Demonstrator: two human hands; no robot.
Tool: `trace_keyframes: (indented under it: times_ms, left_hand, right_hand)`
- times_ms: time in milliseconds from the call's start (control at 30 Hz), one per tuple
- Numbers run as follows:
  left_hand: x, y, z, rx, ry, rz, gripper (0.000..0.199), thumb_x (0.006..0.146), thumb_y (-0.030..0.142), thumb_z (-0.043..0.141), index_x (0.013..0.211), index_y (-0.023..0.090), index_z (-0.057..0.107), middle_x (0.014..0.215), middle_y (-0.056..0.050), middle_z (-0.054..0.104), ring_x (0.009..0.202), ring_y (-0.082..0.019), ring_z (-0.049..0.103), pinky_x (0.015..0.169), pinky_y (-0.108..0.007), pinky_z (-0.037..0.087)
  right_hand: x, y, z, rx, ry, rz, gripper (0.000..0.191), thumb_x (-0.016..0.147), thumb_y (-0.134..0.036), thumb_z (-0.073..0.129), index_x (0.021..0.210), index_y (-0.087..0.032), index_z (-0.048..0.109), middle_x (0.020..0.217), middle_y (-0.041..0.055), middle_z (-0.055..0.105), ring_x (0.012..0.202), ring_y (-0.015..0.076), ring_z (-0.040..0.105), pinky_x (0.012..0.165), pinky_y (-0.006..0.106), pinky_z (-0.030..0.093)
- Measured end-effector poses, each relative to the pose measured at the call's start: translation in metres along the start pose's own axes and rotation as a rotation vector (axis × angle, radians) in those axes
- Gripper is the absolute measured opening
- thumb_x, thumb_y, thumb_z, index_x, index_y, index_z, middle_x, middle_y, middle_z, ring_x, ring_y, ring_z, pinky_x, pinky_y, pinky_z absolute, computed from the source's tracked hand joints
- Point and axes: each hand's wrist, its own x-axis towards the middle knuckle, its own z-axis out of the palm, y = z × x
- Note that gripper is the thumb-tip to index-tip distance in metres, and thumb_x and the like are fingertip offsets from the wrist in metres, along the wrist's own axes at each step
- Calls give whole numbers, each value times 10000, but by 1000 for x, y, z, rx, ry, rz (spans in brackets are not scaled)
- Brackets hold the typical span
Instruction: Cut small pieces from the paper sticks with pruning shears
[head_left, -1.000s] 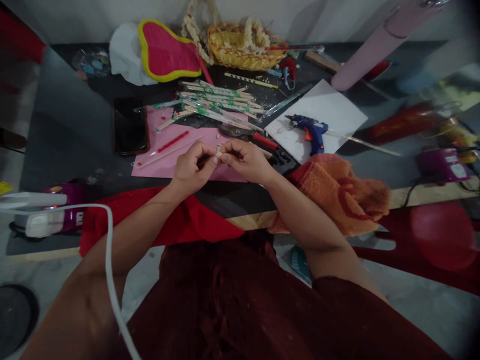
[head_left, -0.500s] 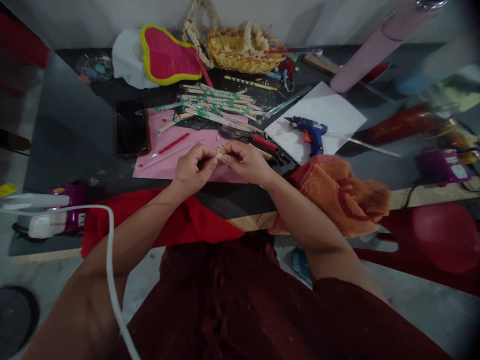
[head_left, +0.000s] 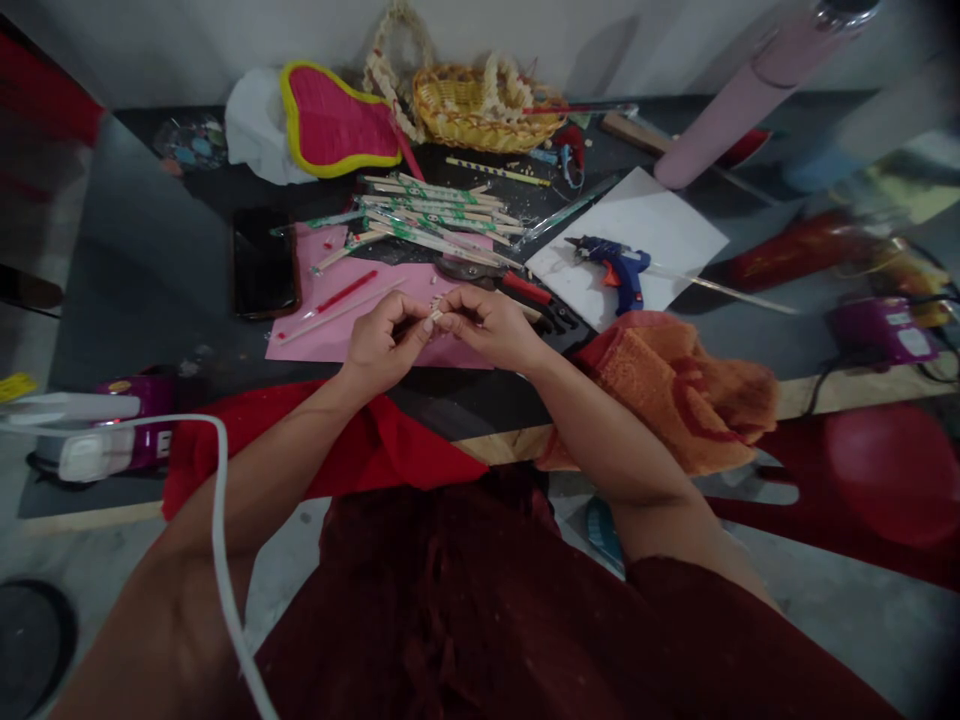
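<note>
My left hand (head_left: 382, 335) and my right hand (head_left: 491, 325) meet over the pink paper (head_left: 307, 340). Between their pinched fingertips is a small pale wooden piece (head_left: 436, 312), partly covered by the fingers. Left of my hands, a red stick (head_left: 347, 290) and a pale stick lie on the paper. Behind them is a pile of wrapped chopsticks (head_left: 435, 215) with green print. Pliers with red handles (head_left: 527, 288) rest just behind my right hand. A blue glue gun (head_left: 615, 265) lies on white paper (head_left: 667, 225) to the right.
A black phone (head_left: 264, 262) lies at the left. Along the back are a pink and yellow shape (head_left: 337, 120), a wicker basket (head_left: 465, 125) and a pink bottle (head_left: 735, 110). An orange cloth (head_left: 675, 390) and red cloth (head_left: 375, 450) hang at the front edge. A white cable (head_left: 221, 520) crosses my left arm.
The view has shifted slightly, so the things at the back sit a little lower. Both hands keep their pinch on the small piece, with barely any movement.
</note>
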Motion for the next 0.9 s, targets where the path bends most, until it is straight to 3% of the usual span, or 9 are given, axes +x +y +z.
trace_keyframes:
  times_ms: [500, 900]
  left_hand:
    - [-1, 0, -1, -17, -15, -18, 146, 825, 327, 591, 874, 196, 551, 793, -29, 689, 679, -138, 658, 612, -258, 512]
    - [1, 11, -4, 58, -27, 4, 106, 818, 270, 588, 868, 182, 553, 773, -15, 721, 676, -130, 675, 591, -225, 486]
  right_hand:
    - [0, -3, -1, 25, 25, 17, 164, 863, -334, 554, 816, -177, 568, 756, -9, 605, 659, 97, 517, 616, 231, 413]
    - [-1, -2, 0, -50, 24, -17, 174, 889, -330, 521, 816, -174, 543, 768, 2, 593, 682, 104, 526, 637, 235, 418]
